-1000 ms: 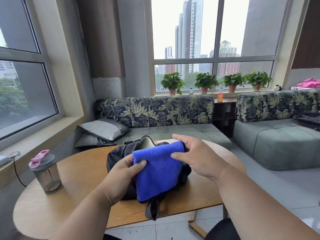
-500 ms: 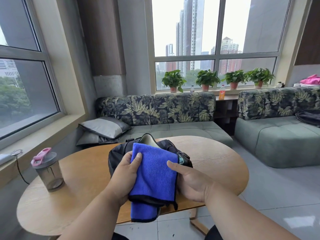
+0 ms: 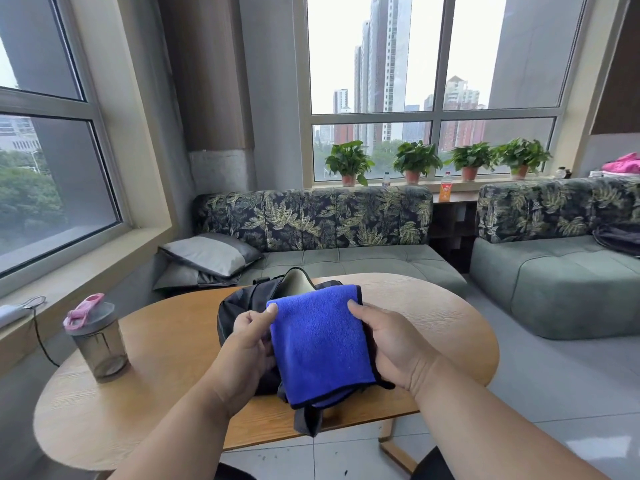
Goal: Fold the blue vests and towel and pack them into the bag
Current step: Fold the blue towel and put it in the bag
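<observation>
Head view: the wooden table (image 3: 166, 368) spreads beneath both hands. On it, just beyond the fingers, lies the black bag (image 3: 239, 306) with its mouth open. The folded blue towel (image 3: 320, 344) is held above the bag, stretched between the two hands. The left hand (image 3: 247, 344) pinches the towel's left edge, thumb on top and fingers curled beneath. The right hand (image 3: 391, 344) grasps the right edge the same way. A shaker bottle (image 3: 97, 337) stands well left of the fingers.
</observation>
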The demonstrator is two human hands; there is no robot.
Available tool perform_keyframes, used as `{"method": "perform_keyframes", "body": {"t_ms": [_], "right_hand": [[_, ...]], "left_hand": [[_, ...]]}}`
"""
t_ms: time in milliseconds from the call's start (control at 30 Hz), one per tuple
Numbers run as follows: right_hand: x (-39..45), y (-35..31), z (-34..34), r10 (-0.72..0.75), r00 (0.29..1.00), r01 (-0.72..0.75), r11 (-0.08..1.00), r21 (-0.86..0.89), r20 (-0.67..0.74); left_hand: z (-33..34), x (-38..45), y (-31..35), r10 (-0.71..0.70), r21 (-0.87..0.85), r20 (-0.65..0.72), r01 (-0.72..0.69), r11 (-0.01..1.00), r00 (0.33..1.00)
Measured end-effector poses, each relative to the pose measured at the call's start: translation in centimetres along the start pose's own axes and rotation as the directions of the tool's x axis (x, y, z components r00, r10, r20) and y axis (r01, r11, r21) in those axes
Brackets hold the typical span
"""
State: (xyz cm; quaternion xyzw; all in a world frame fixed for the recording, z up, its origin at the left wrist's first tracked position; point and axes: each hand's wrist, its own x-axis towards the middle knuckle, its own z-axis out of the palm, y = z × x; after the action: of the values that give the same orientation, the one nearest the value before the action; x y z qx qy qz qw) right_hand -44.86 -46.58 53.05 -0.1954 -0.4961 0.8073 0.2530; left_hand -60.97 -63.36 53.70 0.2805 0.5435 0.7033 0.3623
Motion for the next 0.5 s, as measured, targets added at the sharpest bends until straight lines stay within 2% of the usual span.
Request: {"method": "perform_keyframes", "body": {"t_ms": [167,267,500], "right_hand": [[-0.2,-0.6,0.5,-0.018,1.0,0.018,0.999,-0.027,-0.014],[-0.3,-0.9,0.6,-0.026,1.0,0.027,0.997,-0.067,0.013],[-1.0,-2.1,0.7,-0.088,0.993,0.102,0.969,-0.224,0.072]], "left_hand": [[0.4,-0.3,0.1,-0.109,-0.02,0.023,0.109,0.994,0.994],[0.5,-0.1,0.7,-0.094,0.003,0.045,0.094,0.996,0.995],[1.8,-0.1,2.9,-0.08,-0.118,0.037,0.084,0.989,0.996]]}}
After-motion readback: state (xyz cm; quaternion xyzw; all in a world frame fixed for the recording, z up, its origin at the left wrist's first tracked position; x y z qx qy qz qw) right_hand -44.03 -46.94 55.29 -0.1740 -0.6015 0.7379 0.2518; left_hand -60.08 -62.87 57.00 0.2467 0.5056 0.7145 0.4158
